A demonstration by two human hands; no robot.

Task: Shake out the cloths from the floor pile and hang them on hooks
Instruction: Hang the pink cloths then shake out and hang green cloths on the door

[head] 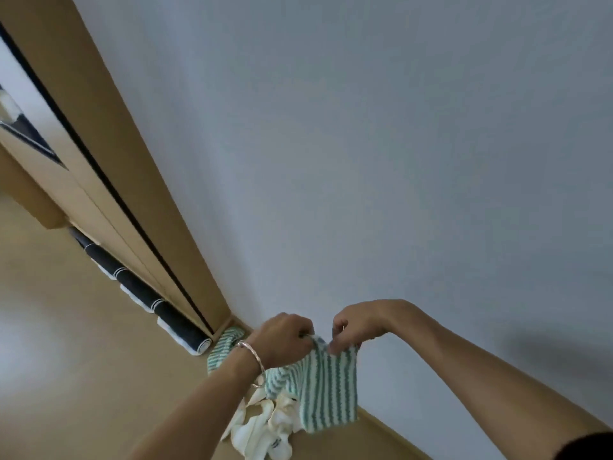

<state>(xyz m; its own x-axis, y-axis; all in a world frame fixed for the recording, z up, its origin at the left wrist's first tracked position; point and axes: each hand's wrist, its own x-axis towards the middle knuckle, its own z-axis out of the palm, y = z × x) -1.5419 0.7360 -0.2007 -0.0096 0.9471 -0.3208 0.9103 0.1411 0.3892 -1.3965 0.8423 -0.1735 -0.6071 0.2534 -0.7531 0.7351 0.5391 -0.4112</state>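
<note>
A green-and-white striped cloth [326, 390] hangs in front of the pale wall, held by its top edge. My left hand [287, 336], with a silver bracelet on the wrist, grips the cloth's top left corner. My right hand [351, 327] pinches the top edge close beside it. Below them the floor pile [265, 429] of crumpled white cloths lies against the wall's foot. Another striped cloth [222, 350] lies on the floor behind my left wrist. No hooks are in view.
A plain grey-white wall [365, 144] fills most of the view. A tan door frame [109, 154] with a dark gap runs down the left. A black-and-white rolled mat [149, 293] lies along its base on the beige floor [83, 360].
</note>
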